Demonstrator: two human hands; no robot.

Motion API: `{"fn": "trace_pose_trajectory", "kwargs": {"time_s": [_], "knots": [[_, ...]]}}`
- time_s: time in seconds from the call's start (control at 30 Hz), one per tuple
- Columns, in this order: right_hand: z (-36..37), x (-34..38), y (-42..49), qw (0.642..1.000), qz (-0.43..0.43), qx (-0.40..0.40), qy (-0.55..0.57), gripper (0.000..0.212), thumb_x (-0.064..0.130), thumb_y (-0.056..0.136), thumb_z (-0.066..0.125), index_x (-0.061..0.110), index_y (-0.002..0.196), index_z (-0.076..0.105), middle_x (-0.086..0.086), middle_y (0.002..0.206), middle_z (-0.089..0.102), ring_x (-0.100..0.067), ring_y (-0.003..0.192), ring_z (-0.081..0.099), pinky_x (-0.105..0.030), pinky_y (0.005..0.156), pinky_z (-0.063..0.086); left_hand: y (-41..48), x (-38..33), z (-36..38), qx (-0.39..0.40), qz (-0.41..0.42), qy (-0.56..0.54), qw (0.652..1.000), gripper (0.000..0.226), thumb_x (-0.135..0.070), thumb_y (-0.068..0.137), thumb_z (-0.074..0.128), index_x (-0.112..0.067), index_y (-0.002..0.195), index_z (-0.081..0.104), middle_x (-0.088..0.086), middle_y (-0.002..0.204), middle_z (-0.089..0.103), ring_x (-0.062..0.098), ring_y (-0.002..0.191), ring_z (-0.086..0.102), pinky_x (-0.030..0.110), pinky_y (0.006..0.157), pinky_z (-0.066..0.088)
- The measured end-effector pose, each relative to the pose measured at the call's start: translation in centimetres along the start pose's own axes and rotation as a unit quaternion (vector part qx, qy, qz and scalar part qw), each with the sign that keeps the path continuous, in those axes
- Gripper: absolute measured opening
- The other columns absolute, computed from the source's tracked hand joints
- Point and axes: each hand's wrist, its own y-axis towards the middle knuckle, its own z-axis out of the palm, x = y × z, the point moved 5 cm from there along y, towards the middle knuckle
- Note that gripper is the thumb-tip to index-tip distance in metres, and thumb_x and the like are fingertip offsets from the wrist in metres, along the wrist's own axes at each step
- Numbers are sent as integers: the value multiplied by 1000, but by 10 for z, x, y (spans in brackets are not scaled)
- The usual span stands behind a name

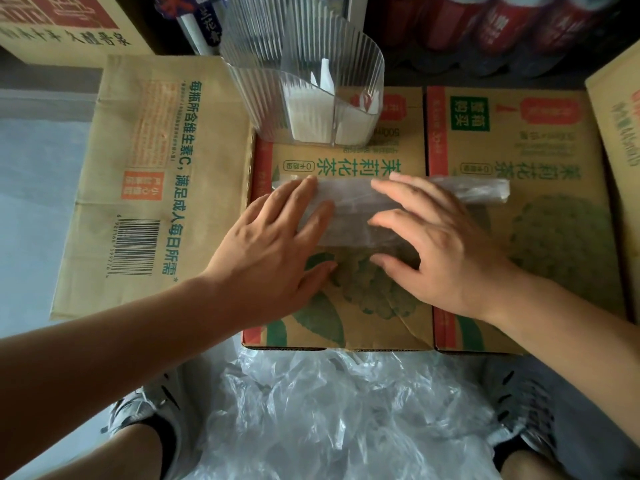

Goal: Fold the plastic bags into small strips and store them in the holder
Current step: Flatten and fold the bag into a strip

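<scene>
A clear plastic bag (349,213), folded into a flat band, lies across the top of a brown tea carton (346,323). Its right end (485,190) reaches onto the neighbouring carton. My left hand (277,251) lies flat with straight fingers pressing the band's left end. My right hand (436,244) presses the band's middle with spread fingers, its thumb down on the carton below the bag. A clear ribbed plastic holder (304,81) with a divider stands just behind the bag at the carton's far edge, with pale folded pieces inside it.
A heap of crumpled clear bags (329,417) lies on the floor between my shoes, in front of the cartons. A second tea carton (519,140) sits to the right, a flattened brown box (156,188) to the left. Red-labelled bottles (519,26) stand behind.
</scene>
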Motion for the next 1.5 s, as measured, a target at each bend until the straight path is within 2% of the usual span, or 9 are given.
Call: {"fn": "trace_pose_trajectory", "kwargs": {"time_s": [0.27, 0.47, 0.67, 0.77, 0.83, 1.0, 1.2, 1.33, 1.5], "knots": [[0, 3, 5, 999, -22, -25, 19, 24, 27, 85, 76, 8, 99, 71, -13, 134, 61, -32, 127, 53, -51, 108, 43, 8, 8, -3, -15, 15, -42, 999, 53, -45, 95, 50, -7, 133, 55, 24, 156, 35, 40, 142, 34, 52, 112, 38], [0, 3, 9, 998, -48, -31, -11, 17, 22, 93, 67, 6, 97, 72, -13, 128, 63, -34, 122, 55, -51, 102, 45, 7, 14, -11, -72, 27, -23, 997, 46, -40, 92, 62, -9, 125, 63, 22, 149, 46, 40, 135, 43, 52, 108, 34], [-1, 3, 9, 999, -44, -28, -4, 18, 22, 97, 61, 6, 97, 69, -13, 129, 62, -34, 123, 54, -53, 101, 44, 11, 12, -14, -91, 118, -48, 988, 22, -22, 90, 66, -9, 108, 70, 14, 119, 65, 36, 104, 60, 49, 81, 50], [-2, 3, 9, 999, -45, -26, 2, 15, 20, 96, 62, 6, 96, 69, -12, 129, 61, -33, 122, 54, -52, 103, 43, 9, 11, -12, -99, 123, -42, 986, 19, -16, 92, 65, -8, 108, 70, 13, 113, 67, 35, 97, 62, 47, 77, 51], [-3, 2, 9, 999, -46, -23, 6, 17, 23, 95, 64, 7, 97, 68, -11, 129, 61, -33, 122, 54, -51, 104, 43, 7, 12, -11, -102, 120, -43, 987, 17, -16, 93, 63, -8, 107, 71, 12, 111, 67, 34, 94, 63, 47, 75, 52], [-3, -2, 8, 999, -34, 6, 10, 46, 47, 83, 74, 9, 107, 65, -9, 132, 59, -29, 125, 53, -48, 107, 43, 7, 15, -14, -117, 88, -88, 985, 15, -17, 100, 58, -9, 98, 70, 8, 105, 68, 31, 86, 60, 43, 74, 52], [-15, -8, 10, 997, -25, -76, 21, 15, 18, 89, 73, 5, 96, 69, -9, 111, 67, -29, 105, 60, -46, 91, 51, 12, 19, -21, -126, 51, -160, 978, 20, -18, 103, 51, -8, 103, 69, 5, 101, 70, 31, 90, 63, 43, 76, 54], [-23, -17, 13, 994, 29, -78, 73, 15, 21, 95, 62, 8, 97, 70, 0, 95, 66, -22, 91, 61, -41, 78, 52, 14, 25, -16, -124, 20, -206, 971, 23, -22, 106, 47, -9, 104, 66, 4, 100, 66, 29, 91, 59, 49, 76, 52], [-31, -33, 17, 983, 135, -64, 106, 18, 32, 97, 57, 22, 105, 70, -1, 98, 63, -17, 83, 62, -18, 71, 48, 13, 29, -16, -127, -20, -230, 965, 23, -30, 101, 51, -10, 106, 62, 1, 99, 62, 27, 91, 57, 45, 75, 51]]}}
